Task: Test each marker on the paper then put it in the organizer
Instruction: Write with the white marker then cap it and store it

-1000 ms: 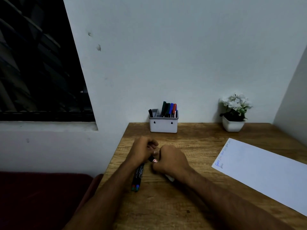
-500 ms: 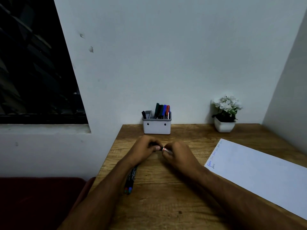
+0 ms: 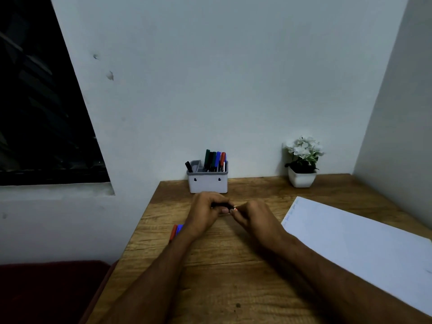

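Fingers of our left hand [image 3: 205, 211] are curled round a dark marker [image 3: 221, 205], gripping its barrel, thumb underneath w/ the nail facing us. Fingers of our right hand [image 3: 253, 215] are curled too, pinching at the marker's other end, where a small red-and-white bit [image 3: 235, 208] shows between the two hands; can't tell if that's the tip or the cap. Marker lies roughly level, held just above the desk [image 3: 222, 277], in front of the organizer [image 3: 207, 182].

Both hands meet knuckles-up near the desk's middle, almost touching each other. Both forearms run in from the bottom edge, left one from lower left, right one from lower right, converging at the marker.

Just left of our left wrist, two more markers [image 3: 176, 231] lie on the desk, a red end and a blue end showing, rest hidden under the arm.

Organizer is a small white box w/ grey insert, at the desk's back edge against the wall. It holds several markers [image 3: 215, 161] upright: green, dark, blue, red in the right part, and one black in the left part.

Paper [image 3: 350, 242], a white sheet, lies to the right of our right hand, apart from it, w/ faint coloured marks near its top-left corner. A white pot w/ white flowers [image 3: 302, 163] sits at the back right. Dark window at left.
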### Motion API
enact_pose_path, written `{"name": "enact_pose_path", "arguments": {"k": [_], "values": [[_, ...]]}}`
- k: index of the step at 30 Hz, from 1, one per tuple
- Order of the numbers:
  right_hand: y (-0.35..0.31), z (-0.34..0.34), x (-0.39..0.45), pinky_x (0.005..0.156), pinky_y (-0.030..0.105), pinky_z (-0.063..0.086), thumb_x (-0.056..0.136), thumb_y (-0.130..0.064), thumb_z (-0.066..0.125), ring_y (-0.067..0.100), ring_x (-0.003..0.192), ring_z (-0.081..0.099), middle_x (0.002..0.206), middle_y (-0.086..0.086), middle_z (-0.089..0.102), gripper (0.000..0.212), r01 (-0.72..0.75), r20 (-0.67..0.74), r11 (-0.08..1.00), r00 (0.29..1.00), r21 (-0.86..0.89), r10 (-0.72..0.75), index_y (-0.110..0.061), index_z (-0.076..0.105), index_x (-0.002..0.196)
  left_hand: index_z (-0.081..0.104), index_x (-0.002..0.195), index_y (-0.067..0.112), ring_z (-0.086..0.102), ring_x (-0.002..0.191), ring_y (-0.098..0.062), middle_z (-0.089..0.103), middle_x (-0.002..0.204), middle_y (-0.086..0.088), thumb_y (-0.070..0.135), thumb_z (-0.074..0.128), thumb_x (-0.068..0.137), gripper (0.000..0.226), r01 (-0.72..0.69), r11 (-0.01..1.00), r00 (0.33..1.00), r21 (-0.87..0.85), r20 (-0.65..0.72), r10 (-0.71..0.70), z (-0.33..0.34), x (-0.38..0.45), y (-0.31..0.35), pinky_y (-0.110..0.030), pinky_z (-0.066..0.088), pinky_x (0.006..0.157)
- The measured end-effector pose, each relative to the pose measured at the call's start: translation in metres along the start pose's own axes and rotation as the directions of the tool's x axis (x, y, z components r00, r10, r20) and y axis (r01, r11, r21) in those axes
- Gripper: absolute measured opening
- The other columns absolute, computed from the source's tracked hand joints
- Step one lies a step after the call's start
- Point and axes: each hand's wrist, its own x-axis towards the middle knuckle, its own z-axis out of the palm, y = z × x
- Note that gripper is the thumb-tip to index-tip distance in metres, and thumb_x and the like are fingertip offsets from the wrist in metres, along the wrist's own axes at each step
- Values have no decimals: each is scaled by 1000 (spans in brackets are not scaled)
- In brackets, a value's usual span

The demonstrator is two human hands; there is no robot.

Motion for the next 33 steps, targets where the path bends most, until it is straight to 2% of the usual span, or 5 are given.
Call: {"name": "enact_pose_path", "arguments": {"k": [4,16,22,28,33], "values": [[11,-11,-1,48,20,31,101,-28,63,6,46,46,49,-9,47,46,-30,-39,999,999,32,31,-31,55,56,80,88,11,69,84,-1,76,87,5,-6,77,73,23,11,998,999,-62,-40,-13,14,7,7,-11,52,74],[40,-36,-9,48,29,22,95,-47,66,8,53,40,55,-7,41,55,-180,-137,979,977,-99,166,-25,41,51,79,82,9,73,78,-8,77,80,2,-12,76,70,24,141,958,984,-248,-71,-163,60,20,27,-17,55,71],[55,-49,-16,50,33,29,92,-55,66,10,45,39,45,-3,39,66,-270,-152,957,956,-107,253,-20,36,45,79,81,10,69,73,3,75,80,4,-15,74,70,27,208,957,971,-203,-72,-227,66,28,23,-9,51,67],[69,-70,-17,54,29,33,100,-36,65,9,44,45,48,-3,47,53,-307,-70,949,947,76,313,-15,52,53,80,86,20,67,76,6,75,83,11,3,83,71,22,241,970,970,30,-1,-241,76,31,17,-6,50,71],[72,-91,-34,47,24,55,102,-12,61,8,49,66,72,12,71,13,-417,45,799,896,432,443,-11,69,91,80,91,21,62,79,8,75,91,9,8,82,74,21,237,967,971,93,14,-239,79,28,6,-3,46,74]]}}
